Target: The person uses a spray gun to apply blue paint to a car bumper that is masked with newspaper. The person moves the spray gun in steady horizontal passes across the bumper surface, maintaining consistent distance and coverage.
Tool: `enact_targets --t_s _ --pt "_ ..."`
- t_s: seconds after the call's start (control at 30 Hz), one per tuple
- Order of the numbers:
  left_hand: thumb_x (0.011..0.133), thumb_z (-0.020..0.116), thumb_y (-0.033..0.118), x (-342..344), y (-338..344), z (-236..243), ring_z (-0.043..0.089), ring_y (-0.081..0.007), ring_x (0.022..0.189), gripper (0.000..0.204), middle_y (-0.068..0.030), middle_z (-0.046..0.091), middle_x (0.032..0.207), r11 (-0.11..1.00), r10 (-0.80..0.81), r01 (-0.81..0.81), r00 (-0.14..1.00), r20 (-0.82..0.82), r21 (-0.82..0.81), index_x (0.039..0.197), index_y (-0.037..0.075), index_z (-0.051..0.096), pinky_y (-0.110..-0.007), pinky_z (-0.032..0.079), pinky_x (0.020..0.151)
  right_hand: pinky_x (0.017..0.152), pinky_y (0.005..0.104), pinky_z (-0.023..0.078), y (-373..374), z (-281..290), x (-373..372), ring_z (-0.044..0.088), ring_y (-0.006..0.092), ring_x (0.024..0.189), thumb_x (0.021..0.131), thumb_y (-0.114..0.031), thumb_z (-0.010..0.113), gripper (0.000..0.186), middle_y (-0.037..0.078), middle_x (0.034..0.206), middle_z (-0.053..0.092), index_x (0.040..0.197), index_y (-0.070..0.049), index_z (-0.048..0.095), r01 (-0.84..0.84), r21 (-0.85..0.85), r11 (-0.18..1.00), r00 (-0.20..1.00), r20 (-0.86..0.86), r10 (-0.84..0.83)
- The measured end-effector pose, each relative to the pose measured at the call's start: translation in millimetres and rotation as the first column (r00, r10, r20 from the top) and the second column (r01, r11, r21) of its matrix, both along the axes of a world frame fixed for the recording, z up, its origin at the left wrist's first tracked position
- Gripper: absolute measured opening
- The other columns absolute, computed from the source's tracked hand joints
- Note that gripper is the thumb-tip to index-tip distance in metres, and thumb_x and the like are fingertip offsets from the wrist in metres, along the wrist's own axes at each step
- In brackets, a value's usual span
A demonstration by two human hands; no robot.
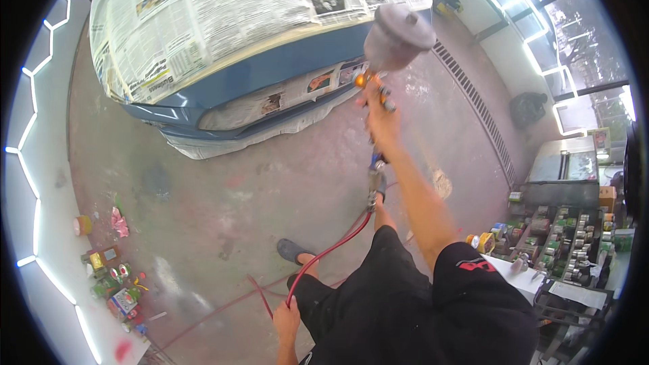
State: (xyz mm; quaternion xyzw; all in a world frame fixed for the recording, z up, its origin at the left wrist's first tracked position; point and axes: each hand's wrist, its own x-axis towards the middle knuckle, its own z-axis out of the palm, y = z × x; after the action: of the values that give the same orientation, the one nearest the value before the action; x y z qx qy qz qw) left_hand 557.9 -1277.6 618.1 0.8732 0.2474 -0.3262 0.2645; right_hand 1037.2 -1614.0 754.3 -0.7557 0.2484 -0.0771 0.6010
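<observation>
My right hand (pixel 383 120) is wrapped round a spray gun (pixel 370 83) with orange knobs and a grey cup (pixel 399 37) on top. My arm is stretched forward, so the gun stands near the right end of a blue car bumper (pixel 270 61). Below the grip, a metal fitting joins the gun to a red air hose (pixel 331 249). Down by my left leg, my left hand (pixel 286 318) is closed on a loop of that hose. Taped newspaper (pixel 223 10) covers the car above the bumper, and more paper fills its lower opening.
A rack of paint cans (pixel 558 243) and a white worktop (pixel 517 277) stand at right. Cans and boxes (pixel 115 290) lie on the floor at left. A floor grate (pixel 476 108) runs along the right, near a black bag (pixel 527 108). The hose trails across the floor.
</observation>
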Motion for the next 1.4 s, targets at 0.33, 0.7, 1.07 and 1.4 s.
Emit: enact_targets --t_s 0.33,0.7,1.07,1.4 --pt "0.109 0.060 0.047 105.0 -213.0 49.4 0.073 -0.0523 0.092 0.050 -0.0297 0.075 0.092 0.996 0.084 -0.086 0.996 -0.042 -0.026 0.101 0.000 0.074 -0.059 0.055 0.083 0.040 0.0267 0.035 -169.0 68.3 145.7 0.045 0.0053 0.046 0.099 -0.074 0.069 0.067 0.002 0.078 0.063 0.109 -0.008 0.070 -0.208 0.195 0.959 0.967 -0.110 0.232" --pt "0.109 0.062 0.047 193.5 -417.5 114.8 0.072 -0.0514 0.087 0.049 -0.0283 0.073 0.086 0.988 0.114 -0.128 0.983 -0.143 -0.090 0.095 0.000 0.072 -0.057 0.054 0.079 0.040 0.0270 0.034 -308.1 49.3 250.6 0.045 0.0070 0.046 0.095 -0.080 0.068 0.075 0.002 0.071 0.059 0.090 -0.005 0.065 -0.420 0.188 0.888 0.864 -0.216 0.454" --pt "0.109 0.062 0.046 263.4 -508.9 108.1 0.073 -0.0523 0.084 0.049 -0.0284 0.074 0.082 0.986 -0.055 0.039 0.994 -0.092 -0.164 0.093 0.000 0.072 -0.059 0.056 0.078 0.042 0.0252 0.034 -462.4 44.1 325.7 0.044 0.0061 0.051 0.098 -0.070 0.072 0.067 0.001 0.074 0.058 0.098 -0.004 0.068 -0.231 0.159 0.960 0.939 -0.223 0.263" --pt "0.109 0.061 0.047 338.0 -564.7 113.8 0.072 -0.0524 0.083 0.050 -0.0284 0.073 0.081 0.964 -0.099 0.069 0.989 -0.106 -0.257 0.095 0.000 0.071 -0.059 0.055 0.077 0.041 0.0249 0.034 -568.1 37.7 383.9 0.041 0.0042 0.047 0.100 -0.068 0.072 0.059 -0.003 0.070 0.056 0.095 -0.010 0.063 -0.134 0.078 0.988 0.964 -0.222 0.148"
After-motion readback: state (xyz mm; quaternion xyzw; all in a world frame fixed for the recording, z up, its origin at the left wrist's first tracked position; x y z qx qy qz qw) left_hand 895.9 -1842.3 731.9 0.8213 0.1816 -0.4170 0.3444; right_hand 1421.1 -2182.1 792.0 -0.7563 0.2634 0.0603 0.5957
